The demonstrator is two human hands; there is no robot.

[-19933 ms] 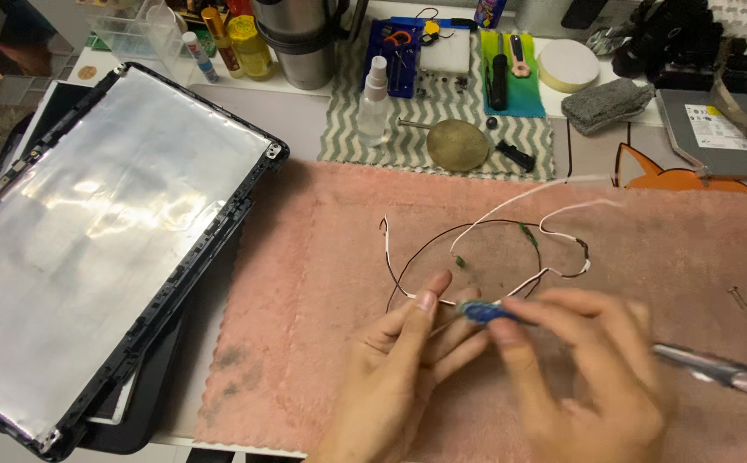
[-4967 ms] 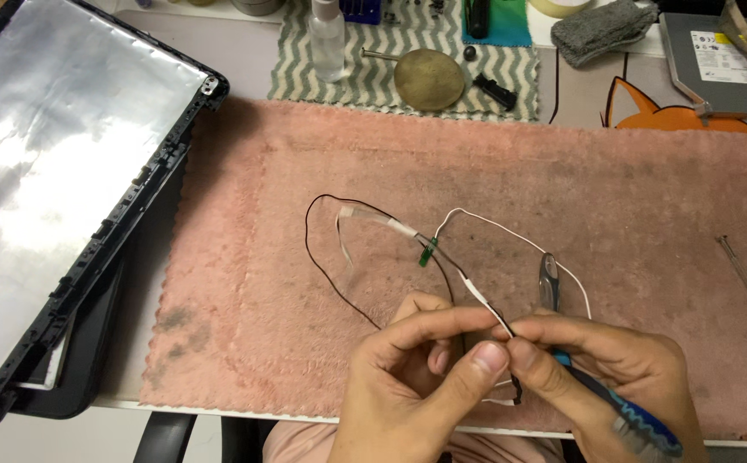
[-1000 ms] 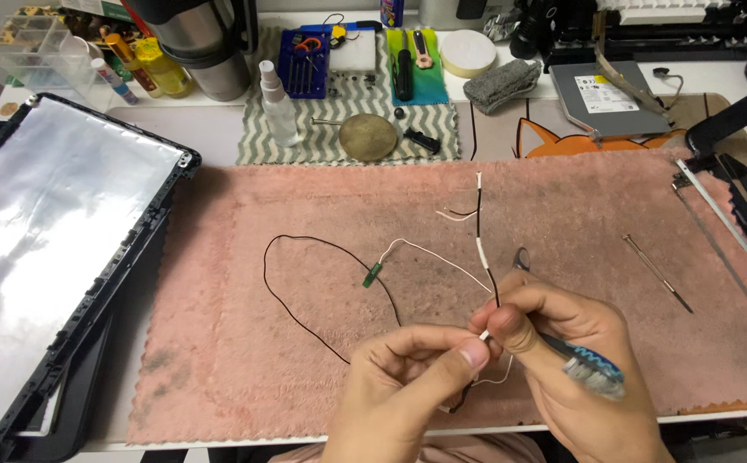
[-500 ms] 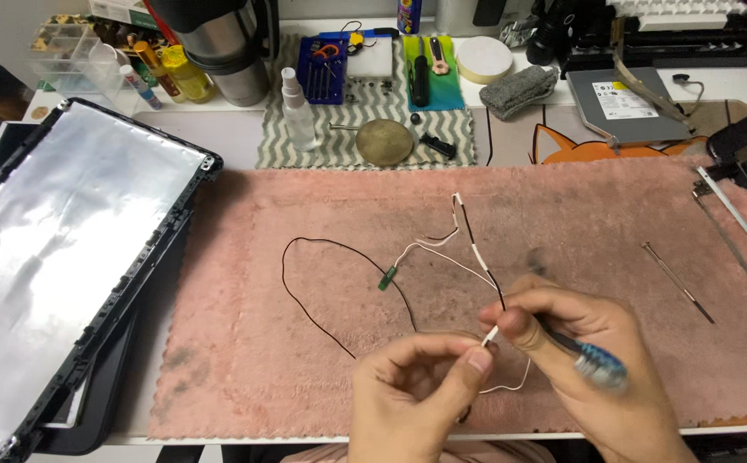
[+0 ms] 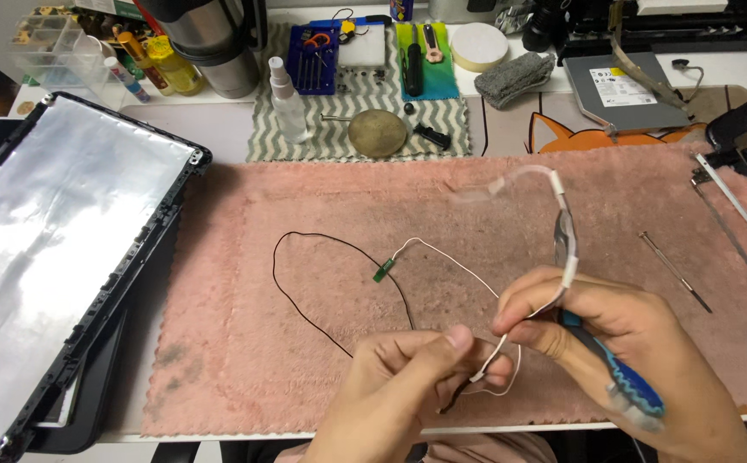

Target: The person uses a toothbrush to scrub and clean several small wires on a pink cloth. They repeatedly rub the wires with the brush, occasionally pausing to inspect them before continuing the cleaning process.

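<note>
Both hands sit low over the near edge of the fuzzy pink cloth mat (image 5: 322,214), and they are almost touching. The left hand (image 5: 408,377) pinches a thin white wire (image 5: 523,319) between thumb and finger, right where a small white sleeve sits on it. The right hand (image 5: 622,343) pinches the same wire just a little higher up and to the right. The right hand also grips a tool with a blue handle (image 5: 618,377), which pokes out from under the fingers toward the near right corner of the mat. I cannot see the tip of the tool.

Between the two pinches the wire runs on a slant, low on the left and high on the right. From the right hand it climbs up off the mat, bends over and points toward the far edge, and that end looks blurry. The rest of the wire lies flat on the mat to the left of the hands. There it meets a thin black wire (image 5: 288,296), which makes a big loop in the middle of the mat. A tiny green tag (image 5: 381,271) sits where the two meet.

A thin metal rod (image 5: 675,272) lies near the right edge, well apart from the hands. A shiny silver panel in a black frame (image 5: 56,257) rests past the left edge.
</note>
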